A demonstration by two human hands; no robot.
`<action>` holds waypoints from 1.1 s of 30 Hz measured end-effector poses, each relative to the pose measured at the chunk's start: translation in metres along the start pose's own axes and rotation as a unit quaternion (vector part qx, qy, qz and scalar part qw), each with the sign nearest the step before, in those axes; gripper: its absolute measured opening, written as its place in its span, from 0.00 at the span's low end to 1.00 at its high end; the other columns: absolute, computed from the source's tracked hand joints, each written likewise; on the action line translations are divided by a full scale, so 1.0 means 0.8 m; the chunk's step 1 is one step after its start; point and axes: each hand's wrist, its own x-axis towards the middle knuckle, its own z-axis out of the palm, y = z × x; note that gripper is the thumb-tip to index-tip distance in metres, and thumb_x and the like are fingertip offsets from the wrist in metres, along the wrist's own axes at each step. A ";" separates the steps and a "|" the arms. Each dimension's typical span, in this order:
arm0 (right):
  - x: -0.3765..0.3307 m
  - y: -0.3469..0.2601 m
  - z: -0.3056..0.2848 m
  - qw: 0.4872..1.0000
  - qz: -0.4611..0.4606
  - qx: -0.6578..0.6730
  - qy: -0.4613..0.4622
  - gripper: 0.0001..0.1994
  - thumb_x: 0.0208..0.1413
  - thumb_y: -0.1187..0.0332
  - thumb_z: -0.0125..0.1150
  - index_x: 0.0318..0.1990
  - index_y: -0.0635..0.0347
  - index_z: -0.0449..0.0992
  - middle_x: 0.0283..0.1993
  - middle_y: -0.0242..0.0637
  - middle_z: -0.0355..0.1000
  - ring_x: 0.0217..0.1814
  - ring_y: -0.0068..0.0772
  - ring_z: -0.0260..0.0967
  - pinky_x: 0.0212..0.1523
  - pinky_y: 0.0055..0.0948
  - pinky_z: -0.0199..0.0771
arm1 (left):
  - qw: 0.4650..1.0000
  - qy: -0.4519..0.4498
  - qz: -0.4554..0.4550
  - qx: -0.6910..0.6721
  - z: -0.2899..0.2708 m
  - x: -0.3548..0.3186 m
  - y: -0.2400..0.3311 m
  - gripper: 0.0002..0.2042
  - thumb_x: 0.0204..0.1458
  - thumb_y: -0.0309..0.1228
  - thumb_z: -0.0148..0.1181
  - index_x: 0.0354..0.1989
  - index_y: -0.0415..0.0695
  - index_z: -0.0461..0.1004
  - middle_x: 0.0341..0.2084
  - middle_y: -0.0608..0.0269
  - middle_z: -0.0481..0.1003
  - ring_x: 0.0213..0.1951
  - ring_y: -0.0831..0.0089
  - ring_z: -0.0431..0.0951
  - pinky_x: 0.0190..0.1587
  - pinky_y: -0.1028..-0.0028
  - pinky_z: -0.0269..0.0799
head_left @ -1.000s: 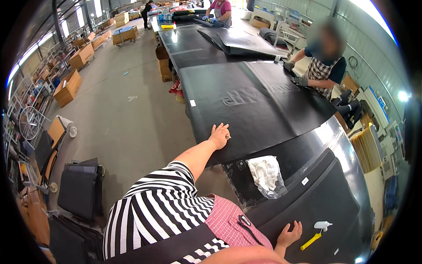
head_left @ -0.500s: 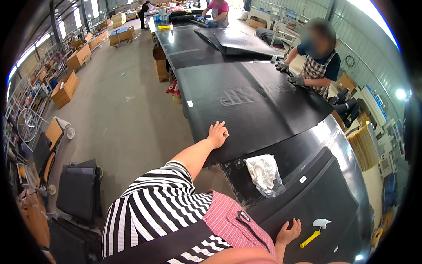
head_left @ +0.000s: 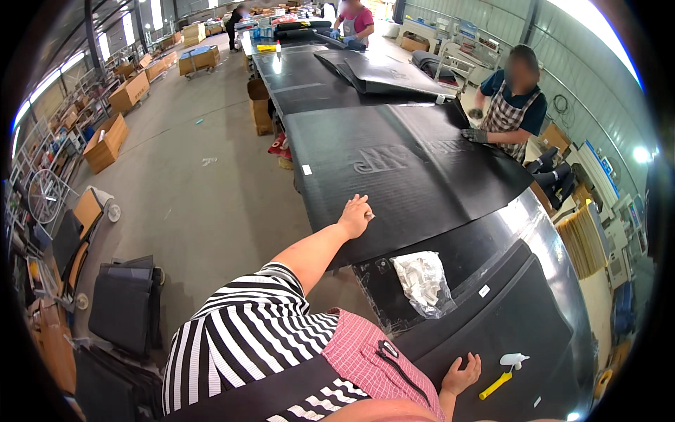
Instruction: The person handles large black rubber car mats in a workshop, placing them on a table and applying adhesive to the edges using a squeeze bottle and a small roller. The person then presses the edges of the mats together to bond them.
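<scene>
My left hand (head_left: 355,216) lies palm down on the near edge of a large black textured mat (head_left: 401,176) that covers the long table; the fingers are closed over the edge, so whether they grip it is unclear. My right hand (head_left: 460,374) hovers open, palm up, over a second black mat (head_left: 513,330) at the near end of the table. A yellow-handled tool with a white head (head_left: 503,373) lies just right of that hand. A clear plastic bag of white pieces (head_left: 422,281) rests between my two hands.
A person in a checked apron (head_left: 513,105) with gloved hands holds the far edge of the big mat. More people work at the far end of the table (head_left: 351,17). Cardboard boxes (head_left: 105,141) and stacked black mats (head_left: 123,309) stand on the floor to the left.
My left hand has slid slightly along the mat's near edge and stays on it. My right hand has shifted a little toward the yellow tool.
</scene>
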 end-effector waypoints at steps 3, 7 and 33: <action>0.000 -0.003 -0.002 1.000 -0.011 0.001 0.014 0.16 0.55 0.66 0.63 0.51 0.60 0.77 0.62 0.46 0.70 0.67 0.50 0.63 0.68 0.47 0.57 | 0.999 0.011 0.025 -0.038 -0.003 0.006 0.001 0.06 0.58 0.32 0.60 0.39 0.45 0.75 0.68 0.41 0.62 0.71 0.42 0.55 0.72 0.51 0.49; 0.002 -0.007 -0.006 1.000 -0.010 0.000 0.010 0.16 0.55 0.67 0.63 0.51 0.60 0.77 0.62 0.46 0.70 0.66 0.50 0.63 0.67 0.47 0.58 | 0.998 0.019 0.003 -0.066 -0.018 0.006 -0.002 0.06 0.57 0.32 0.61 0.38 0.43 0.75 0.65 0.42 0.66 0.70 0.42 0.58 0.73 0.53 0.49; 0.002 0.003 -0.004 1.000 0.005 -0.002 -0.008 0.15 0.59 0.67 0.61 0.51 0.61 0.77 0.63 0.43 0.70 0.67 0.45 0.63 0.68 0.44 0.59 | 0.345 -0.436 0.475 -0.682 -0.161 -0.222 0.475 0.05 0.67 0.27 0.48 0.44 0.39 0.62 0.34 0.56 0.70 0.38 0.72 0.78 0.32 0.68 0.77</action>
